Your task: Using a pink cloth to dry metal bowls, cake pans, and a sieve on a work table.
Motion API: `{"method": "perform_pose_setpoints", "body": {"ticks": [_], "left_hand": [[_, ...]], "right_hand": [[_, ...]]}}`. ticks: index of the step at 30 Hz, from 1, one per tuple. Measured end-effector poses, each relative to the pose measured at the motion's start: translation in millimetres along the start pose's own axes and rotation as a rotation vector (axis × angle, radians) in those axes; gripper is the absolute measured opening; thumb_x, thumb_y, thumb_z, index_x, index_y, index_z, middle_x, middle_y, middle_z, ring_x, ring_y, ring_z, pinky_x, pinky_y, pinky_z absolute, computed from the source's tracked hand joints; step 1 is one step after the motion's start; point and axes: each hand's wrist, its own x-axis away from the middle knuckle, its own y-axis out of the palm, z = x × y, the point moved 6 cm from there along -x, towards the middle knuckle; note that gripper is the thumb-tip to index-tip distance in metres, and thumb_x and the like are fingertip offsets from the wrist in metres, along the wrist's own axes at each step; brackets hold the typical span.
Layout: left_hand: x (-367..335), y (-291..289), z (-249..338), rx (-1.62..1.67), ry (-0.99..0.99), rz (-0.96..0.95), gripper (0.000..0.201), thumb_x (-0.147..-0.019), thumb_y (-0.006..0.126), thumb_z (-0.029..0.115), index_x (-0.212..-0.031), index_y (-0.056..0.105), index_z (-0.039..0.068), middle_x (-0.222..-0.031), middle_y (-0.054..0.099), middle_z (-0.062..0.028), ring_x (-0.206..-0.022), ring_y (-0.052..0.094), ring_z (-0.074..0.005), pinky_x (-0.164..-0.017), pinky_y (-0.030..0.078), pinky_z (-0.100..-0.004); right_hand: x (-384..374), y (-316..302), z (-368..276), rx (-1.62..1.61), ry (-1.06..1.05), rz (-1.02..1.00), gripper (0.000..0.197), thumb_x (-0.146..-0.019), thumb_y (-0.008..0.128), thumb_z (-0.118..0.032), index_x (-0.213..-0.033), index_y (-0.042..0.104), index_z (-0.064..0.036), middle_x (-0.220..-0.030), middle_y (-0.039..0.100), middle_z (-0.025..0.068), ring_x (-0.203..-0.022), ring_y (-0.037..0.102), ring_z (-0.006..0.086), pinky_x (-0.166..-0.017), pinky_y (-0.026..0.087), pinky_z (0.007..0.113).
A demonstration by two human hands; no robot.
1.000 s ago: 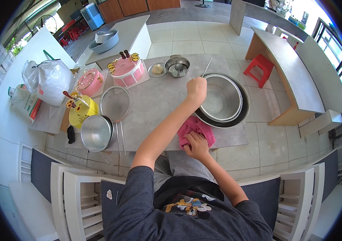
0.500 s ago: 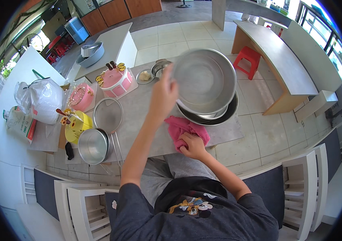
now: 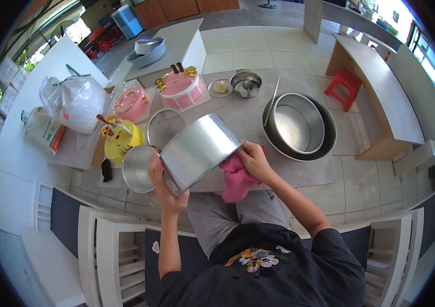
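Note:
A round metal cake pan (image 3: 197, 151) is tilted on its side above the near part of the grey table, its outer wall facing up. My left hand (image 3: 167, 189) grips its lower left edge, thumb toward me. At the pan's right edge is my right hand (image 3: 253, 161), closed on a pink cloth (image 3: 237, 184) that hangs down over the table's front edge. Part of the cloth is hidden behind that hand. Left of the pan, another metal pan (image 3: 136, 171) stands close to my left hand, and a round sieve (image 3: 168, 128) lies beyond it.
On the right sit a dark wide bowl (image 3: 331, 134) with a metal pan (image 3: 299, 125) inside and a thin rod (image 3: 272, 100). Farther back are small metal bowls (image 3: 245, 82) and a plate (image 3: 221, 93) holding a pale lump. Two pink cakes (image 3: 179, 88) and a yellow cake (image 3: 125, 140) stand left.
The cake pan has come down from above the bowl toward me and turned onto its side. My left hand lowered with it; my right hand rose with the cloth to its edge.

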Motion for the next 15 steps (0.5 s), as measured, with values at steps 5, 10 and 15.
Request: {"method": "perform_pose_setpoints", "body": {"ticks": [5,10,15], "left_hand": [[75.1,39.5,-106.8,0.719,-0.793,0.124,0.073,-0.087,0.043,0.044,-0.137,0.014,-0.001,-0.143,0.012,-0.0197,-0.129,0.02,-0.0266,-0.105,0.014,-0.036],[99.1,88.0,-98.1,1.044,-1.16,0.127,0.073,-0.089,0.033,0.054,-0.136,0.016,0.001,-0.141,0.02,-0.0136,-0.129,0.022,-0.0216,-0.105,0.019,-0.0341],[73.1,93.2,-58.6,1.26,-1.127,0.24,0.068,-0.09,0.033,0.052,-0.136,0.021,0.003,-0.14,0.024,-0.0098,-0.127,0.028,-0.0207,-0.104,0.024,-0.0355]], "right_hand": [[-4.3,8.7,-30.7,-0.06,0.202,-0.035,0.02,-0.088,0.051,-0.015,-0.099,0.056,0.0008,-0.075,0.057,0.0019,-0.062,0.05,0.0068,-0.055,0.041,0.022],[-19.5,-13.7,-123.3,-0.823,-0.057,0.381,0.017,-0.091,0.044,-0.018,-0.094,0.054,-0.0046,-0.079,0.055,0.0036,-0.065,0.055,0.0128,-0.06,0.045,0.024],[-40.0,36.4,-94.9,0.187,-0.416,0.373,0.016,-0.088,0.045,-0.016,-0.096,0.051,-0.0031,-0.086,0.054,0.0115,-0.076,0.059,0.0251,-0.068,0.048,0.036]]}}
